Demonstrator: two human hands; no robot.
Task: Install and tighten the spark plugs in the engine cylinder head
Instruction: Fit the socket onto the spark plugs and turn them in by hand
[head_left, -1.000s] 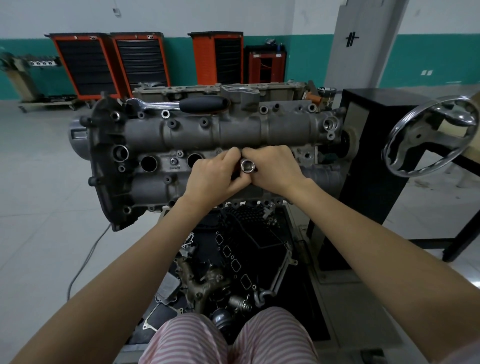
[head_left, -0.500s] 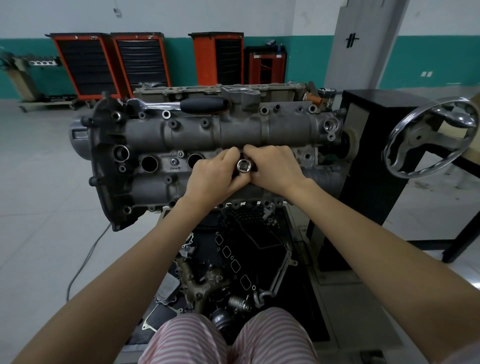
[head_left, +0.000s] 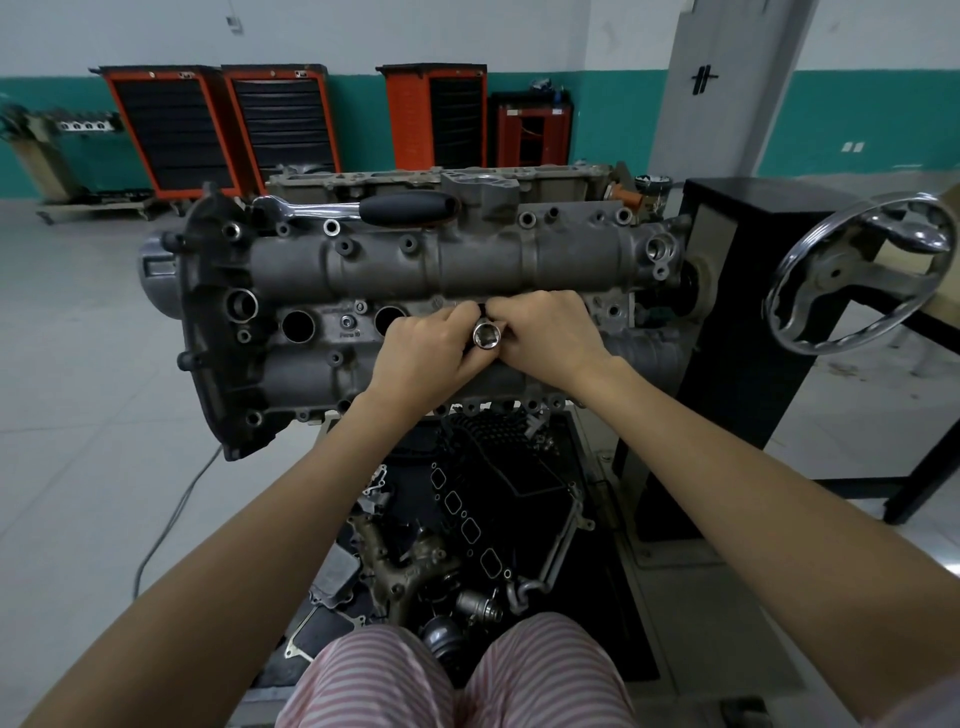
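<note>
Two open plug wells (head_left: 297, 326) gape at nine o'clock of your left hand (head_left: 423, 358) and right hand (head_left: 545, 338), fingers of both curled round the socket (head_left: 485, 335) on the cylinder head (head_left: 467, 270).

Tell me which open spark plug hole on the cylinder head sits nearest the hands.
The right-hand open hole, just beside the left hand. The other open hole lies further left, beyond the small bolt boss between them.

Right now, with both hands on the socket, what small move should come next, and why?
Probably keep twirling the socket by hand. The left hand and right hand pinch it at a plug hole in the head, while the ratchet lies unused on top, which suggests the threads are not yet seated.
</note>
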